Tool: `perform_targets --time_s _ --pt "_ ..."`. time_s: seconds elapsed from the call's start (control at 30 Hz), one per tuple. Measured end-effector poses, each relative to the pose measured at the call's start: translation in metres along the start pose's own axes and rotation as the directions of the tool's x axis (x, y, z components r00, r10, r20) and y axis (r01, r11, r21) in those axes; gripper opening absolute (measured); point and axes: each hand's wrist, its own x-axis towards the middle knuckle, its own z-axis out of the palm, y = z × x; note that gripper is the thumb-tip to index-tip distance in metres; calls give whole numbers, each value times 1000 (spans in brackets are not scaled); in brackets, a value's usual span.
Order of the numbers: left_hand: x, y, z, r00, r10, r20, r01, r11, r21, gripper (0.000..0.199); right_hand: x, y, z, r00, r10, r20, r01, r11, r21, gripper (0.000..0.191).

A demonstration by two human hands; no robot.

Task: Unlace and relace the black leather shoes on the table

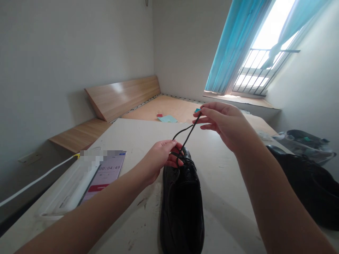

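Observation:
A black leather shoe (182,208) stands on the white table with its toe pointing away from me and its opening facing me. Its dark shoelace (188,137) rises from the eyelets to my hands. Just over the shoe's laced part, my left hand (166,153) is closed, pinching the lace between thumb and fingers. Higher up and to the right, my right hand (218,120) pinches the lace near its end and draws that stretch straight. A second strand curves up from my left hand toward the right one. My left fingers partly hide the eyelets.
Left on the table (222,187) lie a phone (109,173) showing a timer and a clear plastic case (65,190) with a white cable. Another black shoe (304,180) sits at the right. Behind are a wooden bed board (127,97) and a bag-lined bin (304,141).

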Motion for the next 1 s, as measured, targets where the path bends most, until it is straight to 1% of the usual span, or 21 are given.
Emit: perform_targets --time_s 0.1,0.17,0.23,0.27,0.3,0.33,0.37,0.43,0.47,0.5,0.53,0.57,0.6,0.67,0.7,0.73,0.77,0.8,0.87,0.93,1.0 --pt "2 7 0 996 -54 67 49 996 79 23 -9 -9 4 994 -105 -15 105 994 -27 6" --pt "5 12 2 992 -66 108 56 994 91 23 -18 -17 6 981 -194 -3 194 980 -54 3" --pt "7 17 5 990 -58 130 48 996 79 22 -29 -26 7 963 -263 52 266 962 -66 2" --pt "8 19 6 988 -53 142 44 997 67 21 -36 -31 6 952 -289 104 296 953 -67 2" --pt "8 21 6 986 -45 159 36 998 57 21 -44 -34 6 936 -301 183 319 945 -73 2" --pt "8 22 6 983 -35 181 26 998 53 21 -51 -36 5 911 -298 284 334 938 -88 2" --pt "7 24 5 977 -22 210 9 998 60 20 -58 -36 4 877 -274 395 344 932 -116 2" --pt "6 27 1 954 8 298 -43 993 112 18 -69 -31 3 796 -162 583 343 914 -214 5" --pt "5 29 -2 940 16 342 -73 985 154 17 -73 -26 3 762 -84 642 332 902 -276 6" --pt "5 31 -5 925 23 379 -105 974 199 18 -74 -18 1 739 -15 674 318 889 -329 9" --pt "4 33 -8 911 31 412 -144 958 246 20 -74 -10 0 731 39 681 294 883 -366 11" --pt "4 34 -10 898 47 437 -193 935 296 23 -72 -2 -3 743 66 667 262 888 -379 14" --pt "3 36 -12 890 70 451 -247 904 348 24 -70 7 -6 776 64 628 226 900 -372 15" --pt "2 38 -13 881 141 452 -366 808 462 21 -63 23 -11 866 10 499 181 925 -333 18" --pt "1 38 -13 879 185 440 -419 742 524 20 -60 31 -13 898 -15 439 174 930 -325 20" --pt "0 39 -11 876 232 424 -459 672 581 19 -58 38 -14 914 -22 405 170 928 -332 24" --pt "-2 39 -9 869 279 408 -489 607 627 19 -57 44 -14 920 -7 392 159 920 -357 29" --pt "-3 39 -7 860 316 400 -510 554 658 18 -57 51 -12 923 27 385 136 910 -391 32" --pt "-6 39 -3 839 361 408 -542 477 692 15 -57 62 -5 929 98 356 72 896 -437 31" --pt "-8 38 0 807 400 435 -580 395 712 14 -59 70 3 948 84 307 47 917 -395 28" --pt "-9 36 1 765 449 462 -616 298 729 15 -60 74 9 956 30 291 56 958 -282 30"
